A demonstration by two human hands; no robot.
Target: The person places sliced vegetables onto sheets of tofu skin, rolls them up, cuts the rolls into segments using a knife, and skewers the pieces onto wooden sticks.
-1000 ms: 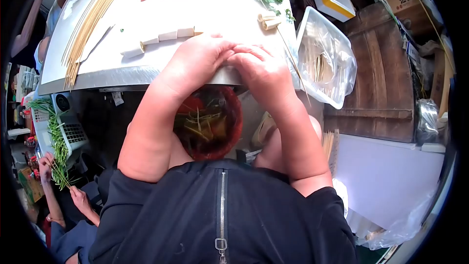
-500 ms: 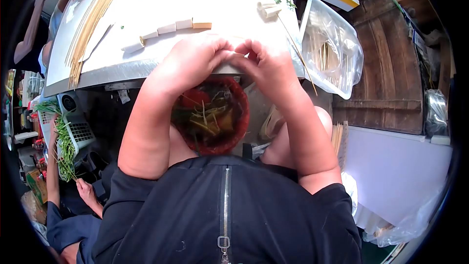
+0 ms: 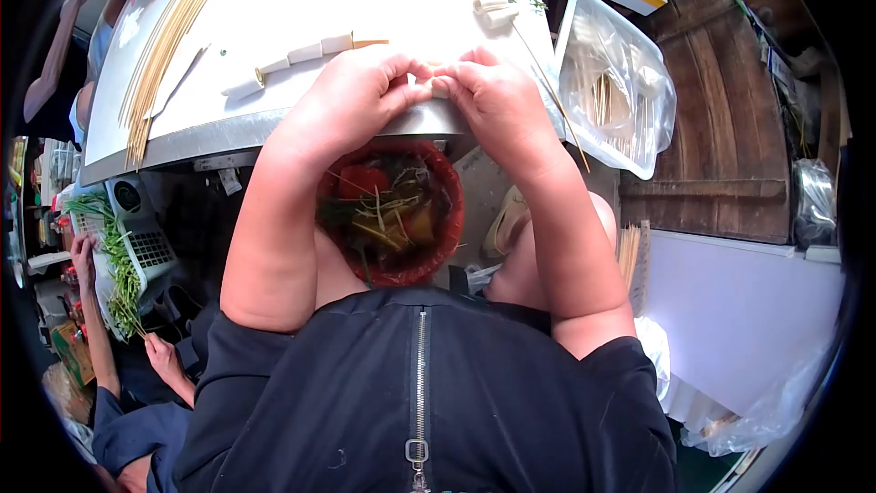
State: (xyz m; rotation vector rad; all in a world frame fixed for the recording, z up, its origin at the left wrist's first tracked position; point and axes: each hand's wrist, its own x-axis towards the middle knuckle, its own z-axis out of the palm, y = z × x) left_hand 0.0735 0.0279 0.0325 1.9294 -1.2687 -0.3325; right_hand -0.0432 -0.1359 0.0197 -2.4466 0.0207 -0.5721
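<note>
At the near edge of the bench point(image 3: 274, 128): both hands meet, knuckles up, right over the metal lip.
Change: half a second back the right hand point(image 3: 497, 96) was lifted and spread; now it has dropped and closed in against the left hand point(image 3: 365, 96).
Meaning: looks like the working of the piece has resumed, a pinch from both sides.
Piece: a small pale roll point(image 3: 440, 87), just showing in the gap between the two hands, above the bench edge.
Fingers: both sets curled tight, tips pressed on the roll from either side; most of it hidden.
Skewer point(image 3: 301, 53): loaded with pale rolls, lying just beyond the left hand, towards the far edge.
Below the edge: red bucket point(image 3: 452, 219) of scraps between the knees.
Right edge: clear tub point(image 3: 630, 82) with sticks.
</note>
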